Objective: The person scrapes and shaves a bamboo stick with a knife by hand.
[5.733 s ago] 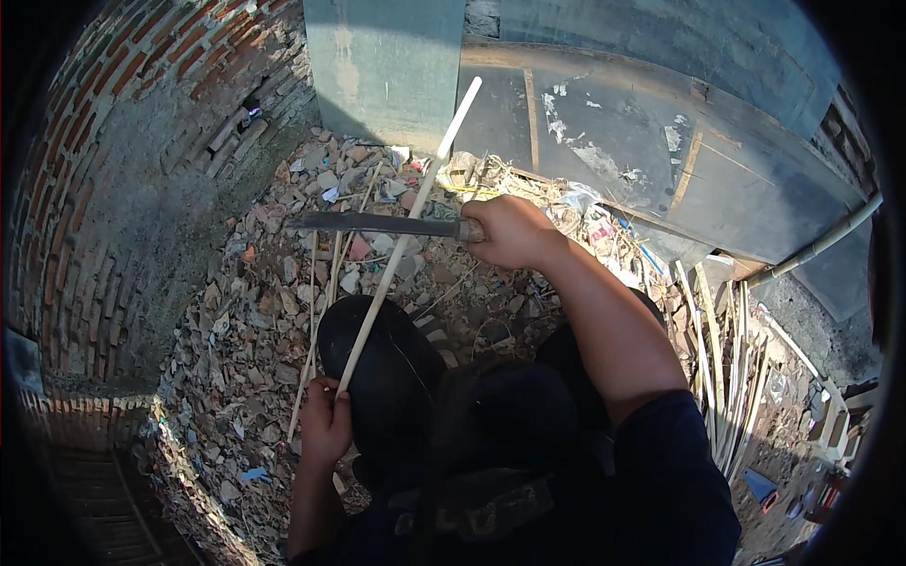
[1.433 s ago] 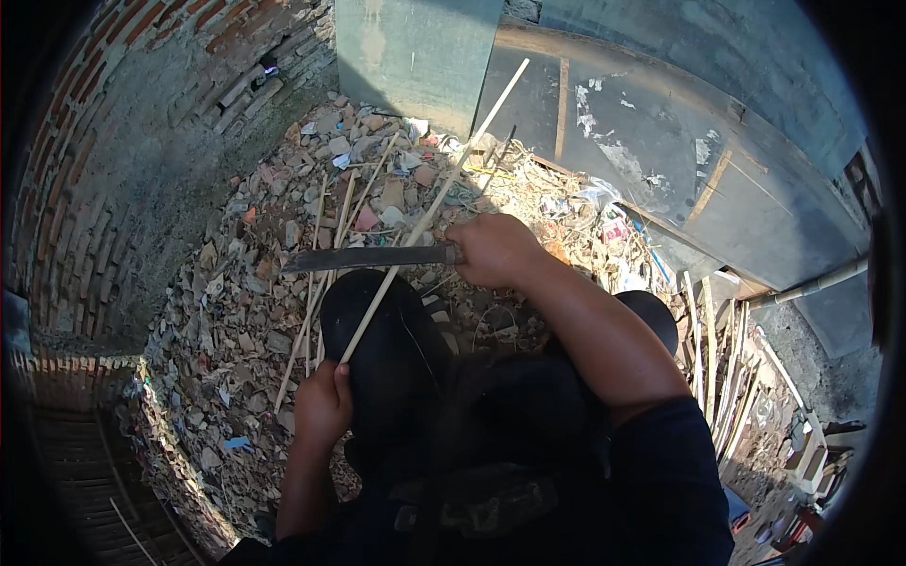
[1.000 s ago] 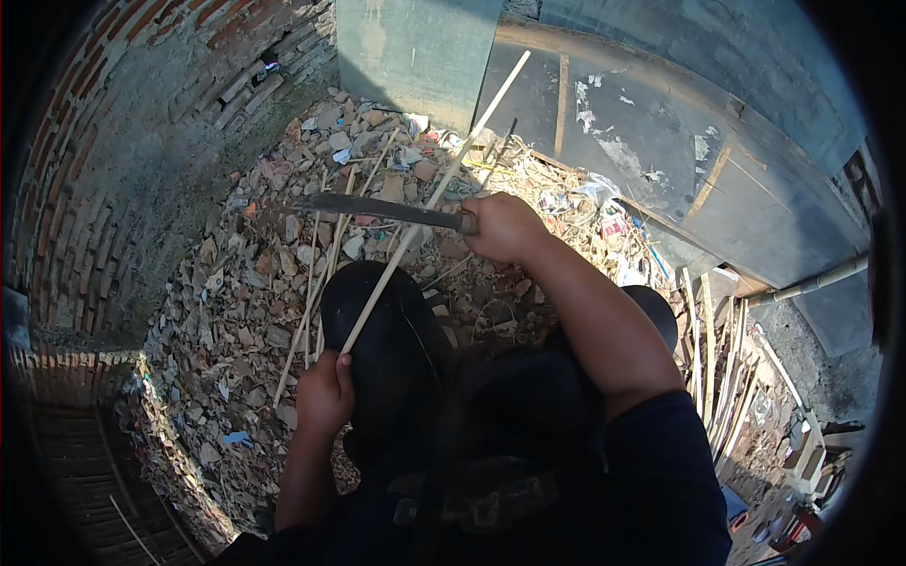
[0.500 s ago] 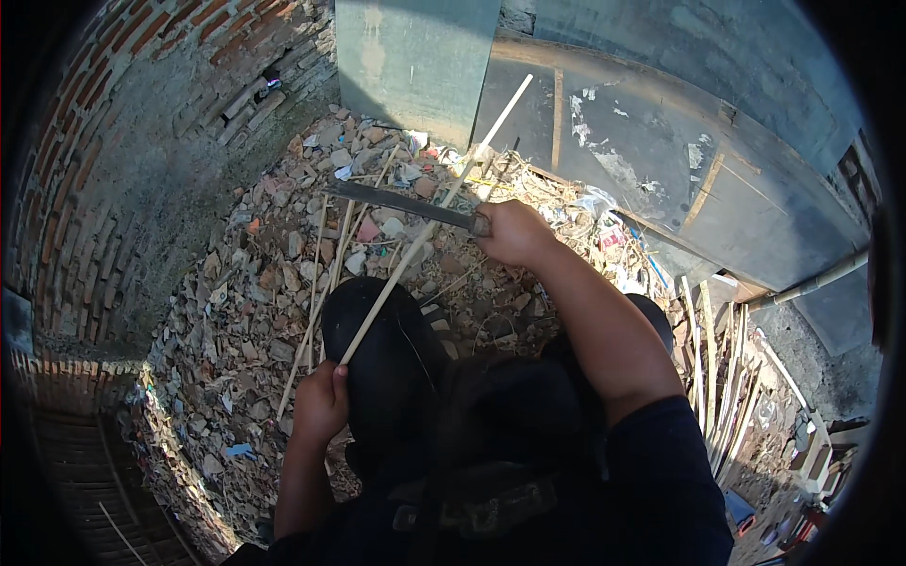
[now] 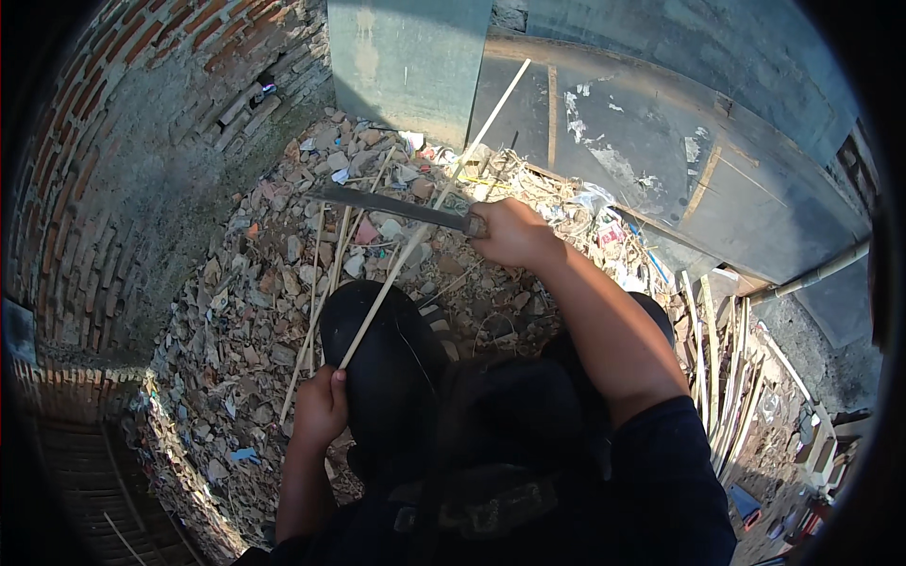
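Observation:
My left hand [image 5: 322,407] grips the near end of a long, pale strip that looks like bamboo [image 5: 385,290]. The strip slants up and away to the right, passing over my dark-clad left knee [image 5: 377,330]. My right hand [image 5: 515,234] is closed round the short handle of a machete [image 5: 396,207]. Its long dark blade points left and crosses the strip around the middle; whether the edge touches the strip I cannot tell. Beyond my left knee, several thin strips [image 5: 321,311] lie on the rubble.
Broken brick and stone rubble [image 5: 255,311] covers the ground. A worn brick wall [image 5: 142,179] rises at left, a grey-green panel [image 5: 406,66] and dark boards [image 5: 651,141] at the back. Several more strips [image 5: 710,349] are bundled at right, beside a pole [image 5: 812,276].
The machete and my right hand have shifted slightly left along with the view. The strip's far end sits a little higher and further left. Both grips are the same.

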A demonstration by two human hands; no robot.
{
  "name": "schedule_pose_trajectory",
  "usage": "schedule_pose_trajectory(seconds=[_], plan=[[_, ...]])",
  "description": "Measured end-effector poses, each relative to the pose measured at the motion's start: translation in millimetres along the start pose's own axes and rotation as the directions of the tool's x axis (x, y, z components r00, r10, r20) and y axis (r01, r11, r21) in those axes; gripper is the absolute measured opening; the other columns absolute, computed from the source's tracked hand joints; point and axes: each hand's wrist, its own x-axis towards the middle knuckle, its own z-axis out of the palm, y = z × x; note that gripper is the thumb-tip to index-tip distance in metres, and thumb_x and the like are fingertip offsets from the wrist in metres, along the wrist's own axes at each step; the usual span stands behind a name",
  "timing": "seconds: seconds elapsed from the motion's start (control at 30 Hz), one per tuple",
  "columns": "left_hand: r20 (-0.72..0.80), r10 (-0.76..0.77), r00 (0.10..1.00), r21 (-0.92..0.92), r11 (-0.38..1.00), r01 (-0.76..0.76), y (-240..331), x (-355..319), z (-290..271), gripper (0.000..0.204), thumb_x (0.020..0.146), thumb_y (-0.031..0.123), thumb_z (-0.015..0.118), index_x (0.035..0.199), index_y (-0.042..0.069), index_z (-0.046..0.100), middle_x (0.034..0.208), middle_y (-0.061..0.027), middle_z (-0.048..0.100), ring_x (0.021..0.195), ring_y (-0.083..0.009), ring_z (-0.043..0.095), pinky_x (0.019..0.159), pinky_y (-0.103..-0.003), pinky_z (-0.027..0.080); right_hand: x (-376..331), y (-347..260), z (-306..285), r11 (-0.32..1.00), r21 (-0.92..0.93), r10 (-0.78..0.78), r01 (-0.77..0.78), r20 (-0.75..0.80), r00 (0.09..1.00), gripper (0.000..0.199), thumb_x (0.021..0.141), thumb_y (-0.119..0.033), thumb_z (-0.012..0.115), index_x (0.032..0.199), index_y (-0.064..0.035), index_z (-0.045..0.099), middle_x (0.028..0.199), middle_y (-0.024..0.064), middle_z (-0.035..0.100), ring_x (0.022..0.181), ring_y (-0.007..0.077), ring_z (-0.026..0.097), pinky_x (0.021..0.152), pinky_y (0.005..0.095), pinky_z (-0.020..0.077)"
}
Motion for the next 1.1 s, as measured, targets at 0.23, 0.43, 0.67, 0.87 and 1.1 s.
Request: schedule_pose_trajectory(seconds=[0.23,0.43,0.67,0.87,1.1], plan=[[-0.028,0.031,0.999,0.048,0.998,-0.030,2.8,-1.4,0.5,0.030,0.104,0.022,0.051,0.083,0.002,0.057,0.062,-0.0240,0.057,0.060,-0.0464,0.060,0.054,-0.052,0.043,9.0,23.2,-24.6,0.997,0.046,0.061,-0.057,-0.083,0.995,0.028,0.080,-0.021,0.070,0.103,-0.0056,0.069,0.091,0.0212,0.071,0.092,0.0391,0.070,0.085,0.0470,0.0556],[-0.045,0.027,0.999,0.059,0.998,-0.024,4.0,-4.8,-0.6,0.029,0.104,0.021,0.052,0.083,0.002,0.056,0.063,-0.0243,0.058,0.061,-0.0471,0.060,0.054,-0.053,0.043,-2.7,6.5,-10.3,0.996,-0.067,-0.058,0.055,-0.053,0.997,0.029,0.079,-0.021,0.070,0.104,-0.0074,0.070,0.092,0.0204,0.072,0.092,0.0389,0.070,0.085,0.0467,0.0554],[-0.041,0.043,0.998,0.052,0.998,-0.041,5.6,-3.8,2.3,0.029,0.104,0.022,0.050,0.084,0.001,0.057,0.063,-0.0246,0.057,0.060,-0.0475,0.059,0.056,-0.054,0.043,3.9,32.0,-19.7,0.989,-0.131,-0.085,0.072,-0.094,0.992,0.022,0.079,-0.022,0.070,0.098,-0.0104,0.071,0.090,0.0174,0.072,0.091,0.0368,0.070,0.084,0.0461,0.0555],[-0.051,0.008,0.999,0.091,0.996,-0.004,4.1,-7.7,0.5,0.029,0.104,0.022,0.051,0.085,0.002,0.057,0.063,-0.0241,0.058,0.061,-0.0477,0.059,0.056,-0.054,0.044,-0.3,13.0,-13.3,0.985,-0.171,-0.025,0.013,-0.072,0.997,0.029,0.079,-0.020,0.069,0.106,-0.0088,0.070,0.092,0.0189,0.072,0.092,0.0363,0.070,0.084,0.0463,0.0560],[-0.038,0.046,0.998,0.084,0.996,-0.043,5.3,-3.3,0.9,0.030,0.104,0.024,0.050,0.087,0.001,0.058,0.064,-0.0241,0.058,0.062,-0.0478,0.060,0.056,-0.054,0.044,9.5,51.3,-22.8,0.973,-0.229,-0.038,0.020,-0.072,0.997,0.030,0.078,-0.021,0.069,0.104,-0.0083,0.070,0.092,0.0179,0.072,0.092,0.0378,0.070,0.084,0.0469,0.0562]])
